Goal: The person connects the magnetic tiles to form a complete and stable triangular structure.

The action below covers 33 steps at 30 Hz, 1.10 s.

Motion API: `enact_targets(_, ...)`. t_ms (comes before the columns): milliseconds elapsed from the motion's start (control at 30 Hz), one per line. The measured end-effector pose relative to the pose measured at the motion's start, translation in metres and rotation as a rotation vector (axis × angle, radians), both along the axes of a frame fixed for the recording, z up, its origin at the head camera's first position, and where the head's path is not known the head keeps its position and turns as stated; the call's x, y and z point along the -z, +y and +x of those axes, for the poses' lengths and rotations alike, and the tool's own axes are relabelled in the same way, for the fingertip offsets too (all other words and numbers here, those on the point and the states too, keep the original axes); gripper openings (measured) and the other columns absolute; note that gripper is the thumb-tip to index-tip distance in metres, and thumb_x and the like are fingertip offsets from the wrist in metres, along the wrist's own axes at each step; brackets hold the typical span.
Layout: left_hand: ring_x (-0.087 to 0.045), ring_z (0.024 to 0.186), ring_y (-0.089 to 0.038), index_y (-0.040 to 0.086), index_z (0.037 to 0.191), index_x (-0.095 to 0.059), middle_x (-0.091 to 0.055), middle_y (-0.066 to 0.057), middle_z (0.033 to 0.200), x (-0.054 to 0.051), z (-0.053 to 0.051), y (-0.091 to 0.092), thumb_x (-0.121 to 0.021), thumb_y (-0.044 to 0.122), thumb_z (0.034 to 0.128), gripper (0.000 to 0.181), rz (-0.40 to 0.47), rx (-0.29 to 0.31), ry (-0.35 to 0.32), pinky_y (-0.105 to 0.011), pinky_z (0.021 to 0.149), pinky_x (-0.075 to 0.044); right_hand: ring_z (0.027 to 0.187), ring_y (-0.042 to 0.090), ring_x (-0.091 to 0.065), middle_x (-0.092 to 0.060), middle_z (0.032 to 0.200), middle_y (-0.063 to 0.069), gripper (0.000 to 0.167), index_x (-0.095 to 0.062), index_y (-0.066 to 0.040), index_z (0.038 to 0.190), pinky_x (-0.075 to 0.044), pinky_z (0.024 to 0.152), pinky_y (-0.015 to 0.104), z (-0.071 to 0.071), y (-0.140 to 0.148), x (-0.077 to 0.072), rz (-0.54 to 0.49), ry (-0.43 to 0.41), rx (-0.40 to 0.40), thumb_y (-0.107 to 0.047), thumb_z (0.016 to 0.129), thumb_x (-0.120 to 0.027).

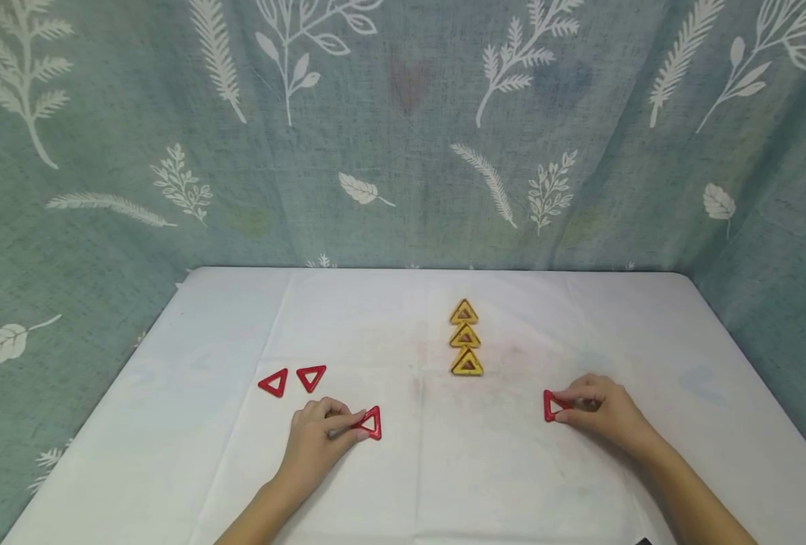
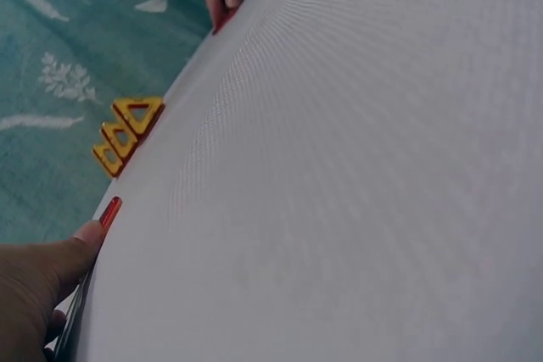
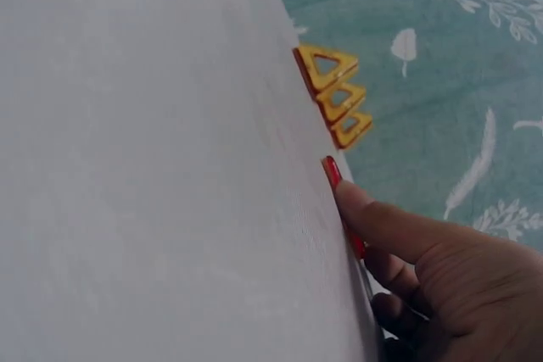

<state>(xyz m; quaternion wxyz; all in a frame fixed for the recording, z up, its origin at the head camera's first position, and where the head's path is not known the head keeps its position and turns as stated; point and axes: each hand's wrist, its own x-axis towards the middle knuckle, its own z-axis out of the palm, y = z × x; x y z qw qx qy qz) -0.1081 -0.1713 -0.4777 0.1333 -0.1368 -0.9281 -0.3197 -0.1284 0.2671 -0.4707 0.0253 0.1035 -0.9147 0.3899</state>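
My left hand pinches a red open-centred triangle between thumb and fingers, low over the white table. On the right, my right hand pinches another red triangle by one side; whether either piece touches the cloth I cannot tell. Between the hands and farther back, three yellow triangles stand in a column, points away from me. Red shows beneath these yellow triangles in the right wrist view. Two loose red triangles, one on the left and one beside it, lie beyond my left hand.
White cloth with faint creases and stains covers the table. A green curtain with white leaf prints hangs behind and along both sides. The tip of a small black thing shows at the bottom edge.
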Motion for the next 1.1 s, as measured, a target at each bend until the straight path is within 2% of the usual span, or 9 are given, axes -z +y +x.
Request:
enact_targets(233, -0.042, 0.081, -0.005, 0.017, 0.095, -0.078, -0.053, 0.013, 0.086, -0.001, -0.001, 0.012, -0.084, 0.025, 0.0662, 0.03, -0.003, 0.02, -0.01, -0.034, 0.077, -0.032, 0.081, 0.008, -0.047, -0.061, 0.089, -0.004, 0.029, -0.076, -0.015, 0.094, -0.044, 0.065, 0.022, 0.003, -0.01, -0.001, 0.008, 0.023, -0.005, -0.025, 0.068, -0.084)
enact_targets(433, -0.044, 0.081, -0.004, 0.018, 0.091, -0.078, -0.054, 0.014, 0.084, 0.002, -0.001, 0.022, -0.085, 0.026, 0.0632, 0.029, 0.004, 0.072, 0.062, -0.031, 0.075, -0.033, 0.081, 0.004, -0.048, -0.062, 0.087, -0.01, 0.028, -0.077, -0.015, 0.091, -0.042, 0.064, 0.023, 0.007, -0.019, 0.006, -0.023, 0.106, -0.104, -0.022, 0.065, -0.085)
enact_targets(567, -0.043, 0.081, -0.005, 0.016, 0.09, -0.078, -0.054, 0.014, 0.085, 0.0, -0.001, 0.032, -0.084, 0.023, 0.064, 0.028, 0.034, 0.115, 0.083, -0.03, 0.074, -0.033, 0.08, 0.003, -0.048, -0.062, 0.086, -0.013, 0.029, -0.077, -0.017, 0.091, -0.039, 0.065, 0.024, 0.008, -0.027, 0.008, -0.031, 0.132, -0.129, -0.024, 0.065, -0.085)
enact_targets(733, -0.039, 0.085, -0.005, 0.014, 0.093, -0.078, -0.052, 0.014, 0.087, 0.0, -0.004, 0.043, -0.082, 0.022, 0.0687, 0.026, 0.073, 0.178, 0.034, -0.026, 0.074, -0.036, 0.079, 0.002, -0.049, -0.062, 0.085, -0.015, 0.028, -0.077, -0.019, 0.09, -0.039, 0.065, 0.024, 0.01, -0.039, 0.01, -0.037, 0.181, -0.162, -0.024, 0.064, -0.086)
enact_targets(867, -0.038, 0.086, -0.005, 0.015, 0.092, -0.078, -0.052, 0.013, 0.087, 0.002, -0.006, 0.048, -0.082, 0.023, 0.0697, 0.024, 0.067, 0.207, 0.046, -0.024, 0.073, -0.037, 0.077, 0.004, -0.048, -0.063, 0.084, -0.013, 0.028, -0.077, -0.017, 0.089, -0.037, 0.064, 0.025, 0.011, -0.048, 0.011, -0.05, 0.247, -0.195, -0.022, 0.063, -0.086)
enact_targets(1000, -0.04, 0.083, -0.005, 0.016, 0.092, -0.078, -0.053, 0.012, 0.086, 0.001, -0.004, 0.055, -0.082, 0.024, 0.0695, 0.024, 0.057, 0.226, 0.089, -0.025, 0.072, -0.034, 0.077, 0.003, -0.047, -0.062, 0.084, -0.013, 0.028, -0.077, -0.018, 0.089, -0.034, 0.067, 0.026, 0.013, -0.055, 0.011, -0.043, 0.256, -0.18, -0.022, 0.063, -0.086)
enact_targets(1100, -0.041, 0.081, -0.005, 0.016, 0.092, -0.078, -0.054, 0.012, 0.085, 0.001, -0.003, 0.061, -0.082, 0.025, 0.069, 0.025, 0.046, 0.23, 0.097, -0.025, 0.071, -0.032, 0.078, 0.002, -0.046, -0.062, 0.084, -0.015, 0.028, -0.077, -0.02, 0.088, -0.03, 0.07, 0.028, 0.015, -0.06, 0.011, -0.027, 0.245, -0.155, -0.024, 0.062, -0.086)
